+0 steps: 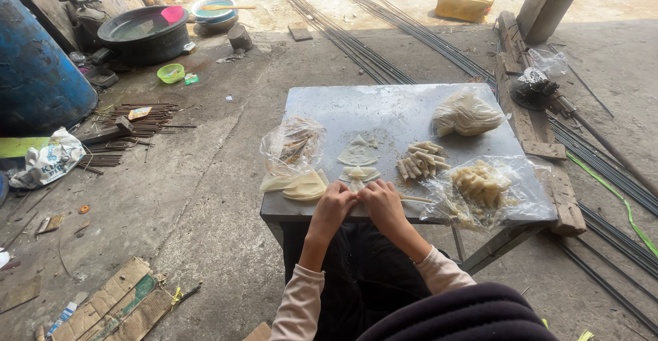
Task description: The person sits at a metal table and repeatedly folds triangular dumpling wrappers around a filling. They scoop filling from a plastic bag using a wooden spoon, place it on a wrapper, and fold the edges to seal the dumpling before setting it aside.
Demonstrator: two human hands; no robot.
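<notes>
Wrapper (359, 174) is sitting at the near edge of a grey metal counter (384, 111), right under both hands. Left hand (334, 204) and right hand (381, 200) are side by side, fingers curling down onto it and pinching it, so most of it is getting hidden. Can't really tell its long axis or which way it's pointing, just that a pale bit is poking out on the far side of the knuckles.

Counter is standing on a dusty concrete floor (205, 176) in what's looking like an open work yard, with steel rods (356, 46) running past it. On top: a flat triangle sheet (358, 152), finished rolls (421, 160) lying in a pile, a stack of sheets (301, 185), and plastic bags (466, 113). A blue drum (34, 74) is sitting far left.
</notes>
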